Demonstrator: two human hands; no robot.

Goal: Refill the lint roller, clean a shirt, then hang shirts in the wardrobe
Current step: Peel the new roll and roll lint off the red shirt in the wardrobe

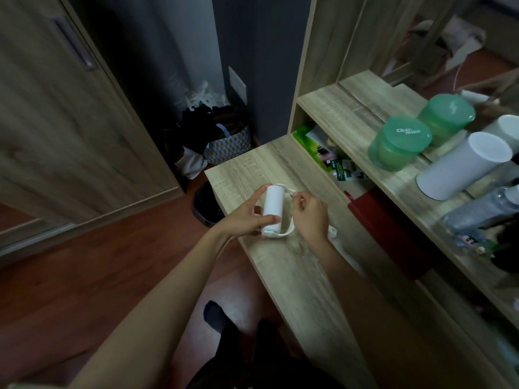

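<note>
Here, the left hand (pixel 244 220) grips the white lint roller (pixel 271 206) round its middle, above the desk (pixel 295 276) near its left edge. The right hand (pixel 311 217) pinches the roller's thin frame. Open floor (pixel 126 262) lies left of the desk. The roller's handle is mostly hidden behind the right hand.

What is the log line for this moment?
phase: refill | left hand: holds lint roller | right hand: pinches its frame | above desk

The right hand (pixel 310 217) hides much of the lint roller (pixel 271 206) handle, and the shelf (pixel 351 122) covers part of the green packets (pixel 314 141), whose print is too small to read.
</note>
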